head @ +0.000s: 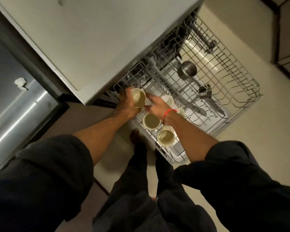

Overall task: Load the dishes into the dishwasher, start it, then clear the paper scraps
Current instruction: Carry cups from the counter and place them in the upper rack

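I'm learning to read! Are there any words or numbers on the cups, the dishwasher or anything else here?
None: no readable words, numbers or signs show anywhere.
The cup in the left hand is plain.
The dishwasher rack and metal cups show no labels.

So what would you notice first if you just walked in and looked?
Two hands meeting over the pulled-out dishwasher rack: the left hand grips a cream cup, and the right hand reaches in beside it. Two more cream cups sit open-side up on the rack's near edge, and shiny metal cups lie further back.
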Demonstrator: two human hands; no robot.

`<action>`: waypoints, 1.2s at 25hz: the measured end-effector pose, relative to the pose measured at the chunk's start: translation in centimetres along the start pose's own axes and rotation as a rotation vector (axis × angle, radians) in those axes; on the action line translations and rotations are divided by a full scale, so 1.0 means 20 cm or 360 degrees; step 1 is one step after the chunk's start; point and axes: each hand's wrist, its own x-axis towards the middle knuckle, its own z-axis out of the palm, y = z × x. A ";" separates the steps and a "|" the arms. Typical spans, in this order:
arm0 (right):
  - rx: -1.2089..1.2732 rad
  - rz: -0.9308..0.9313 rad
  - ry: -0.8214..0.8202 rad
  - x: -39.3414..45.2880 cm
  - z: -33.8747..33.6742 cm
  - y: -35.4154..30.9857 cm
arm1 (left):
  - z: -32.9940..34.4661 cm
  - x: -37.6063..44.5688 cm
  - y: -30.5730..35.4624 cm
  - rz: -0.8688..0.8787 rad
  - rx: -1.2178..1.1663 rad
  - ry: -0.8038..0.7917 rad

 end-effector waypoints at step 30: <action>-0.0016 -0.0587 0.0008 -0.64 0.24 -0.29 | -0.27 -1.03 -0.12 0.0255 -0.0117 0.0645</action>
